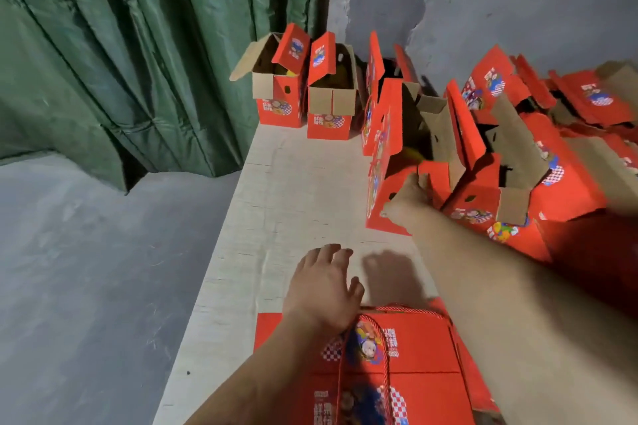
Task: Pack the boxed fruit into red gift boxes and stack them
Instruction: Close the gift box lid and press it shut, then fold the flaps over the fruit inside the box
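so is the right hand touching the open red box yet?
Touching. Head view: the right hand grips the near flap edge of the open red box, fingers curled over it.

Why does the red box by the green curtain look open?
It is open: the red gift box stands upright by the green curtain, top flaps raised, something yellow inside.

From my feed I see a pale, wood-grained table [297, 190] running away from the camera toward the far wall, its left edge dropping off to a grey concrete floor [86, 269]. A heavy green curtain [138, 55] hangs in deep folds along the left, reaching down to the floor and ending beside the table's far corner. Behind the table stands a grey wall [483, 0], rough and patchy, with a lighter vertical strip next to the curtain's edge.
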Demonstrator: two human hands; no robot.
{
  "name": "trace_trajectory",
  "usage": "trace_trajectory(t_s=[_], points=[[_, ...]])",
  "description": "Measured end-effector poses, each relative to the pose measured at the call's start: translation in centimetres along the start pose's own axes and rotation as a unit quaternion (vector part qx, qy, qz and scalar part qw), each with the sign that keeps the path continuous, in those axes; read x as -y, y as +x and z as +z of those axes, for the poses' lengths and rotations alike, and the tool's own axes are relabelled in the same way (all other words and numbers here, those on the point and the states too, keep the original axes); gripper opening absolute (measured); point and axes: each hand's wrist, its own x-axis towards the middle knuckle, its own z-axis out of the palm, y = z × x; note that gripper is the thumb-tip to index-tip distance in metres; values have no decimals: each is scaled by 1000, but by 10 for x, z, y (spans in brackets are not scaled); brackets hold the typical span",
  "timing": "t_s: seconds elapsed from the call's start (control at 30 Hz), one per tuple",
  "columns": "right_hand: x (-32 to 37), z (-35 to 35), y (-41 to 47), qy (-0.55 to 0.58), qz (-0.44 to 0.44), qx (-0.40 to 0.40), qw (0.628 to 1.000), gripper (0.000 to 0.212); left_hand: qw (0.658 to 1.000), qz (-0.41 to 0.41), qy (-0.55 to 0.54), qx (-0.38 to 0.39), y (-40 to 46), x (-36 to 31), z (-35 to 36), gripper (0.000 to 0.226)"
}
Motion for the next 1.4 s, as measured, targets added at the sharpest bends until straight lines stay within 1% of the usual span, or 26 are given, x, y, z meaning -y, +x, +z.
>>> trace_trajectory(t_s=[0.07, 0.13, 0.2, 0.3, 0.4, 0.43, 0.53, 0.6, 0.67, 0.73, 0.77, 0.8, 0.87, 0.9, 0.93, 1.0, 1.07, 1.13, 1.17, 1.2, 1.23, 1.27, 1.3, 1.33, 1.37, 1.4], points=[[-1, -3, 19, -59, -14, -37, 997, 67, 999, -21, -30, -6, -1, 1, 3, 58], [-4, 1, 22, -167, -53, -63, 982, 44, 999, -28, -32, -24, -3, 1, 6, 56], [-5, 1, 15, -222, -99, -63, 968, 39, 998, -33, -34, -33, -4, -2, 7, 55], [3, -1, -7, -204, -91, -89, 971, 39, 996, -38, -59, -47, -4, 2, 7, 54], [12, 12, -50, -232, -137, -60, 961, 31, 983, -56, -153, -87, -5, 6, 5, 50], [16, 20, -68, -225, -155, -47, 961, 27, 967, -68, -216, -115, -5, 7, 2, 48], [27, 41, -112, -208, -208, 23, 955, 11, 893, -118, -387, -195, -3, 11, -18, 46], [21, 50, -136, -214, -266, 35, 939, 15, 843, -140, -476, -205, -5, 23, -36, 53], [-1, 51, -156, -181, -328, 46, 926, 22, 769, -171, -583, -199, -7, 43, -53, 54], [-31, 45, -163, -87, -316, 58, 943, 29, 689, -213, -668, -186, -10, 64, -64, 45], [-43, 41, -161, -29, -272, 50, 961, 31, 671, -230, -679, -189, -12, 73, -67, 41], [-52, 37, -158, 43, -228, 32, 972, 28, 670, -242, -674, -194, -14, 80, -67, 38], [-54, 35, -153, 145, -178, -15, 973, 11, 695, -261, -639, -202, -12, 90, -67, 32], [-48, 35, -154, 141, -166, -28, 976, 18, 712, -267, -619, -197, -9, 96, -68, 31], [-42, 36, -157, 132, -147, -26, 980, 33, 727, -269, -603, -188, -4, 102, -69, 32], [-33, 41, -160, 120, -54, -17, 991, 54, 753, -268, -577, -169, 7, 116, -73, 47], [-31, 48, -152, 97, 15, -7, 995, 49, 779, -239, -561, -145, 17, 126, -75, 54], [-23, 47, -143, 144, 75, 59, 985, 32, 805, -204, -548, -102, 22, 129, -76, 54], [-17, 45, -140, 167, 79, 62, 981, 38, 812, -195, -542, -90, 24, 129, -77, 57], [-12, 44, -141, 236, 120, 67, 962, 46, 814, -191, -541, -90, 25, 129, -76, 58], [-10, 41, -143, 275, 129, 62, 951, 46, 810, -185, -547, -97, 26, 127, -75, 59], [-7, 38, -142, 330, 142, 43, 932, 34, 799, -187, -563, -102, 26, 123, -75, 59], [-6, 34, -142, 347, 129, 27, 928, 15, 787, -192, -578, -100, 24, 120, -75, 61], [-6, 28, -144, 377, 98, 32, 921, 22, 778, -189, -590, -99, 20, 117, -75, 64], [-6, 21, -147, 375, 62, 41, 924, 45, 775, -183, -597, -102, 16, 114, -77, 69], [-6, 11, -150, 386, 25, 56, 921, 61, 774, -177, -598, -112, 9, 111, -83, 77]])
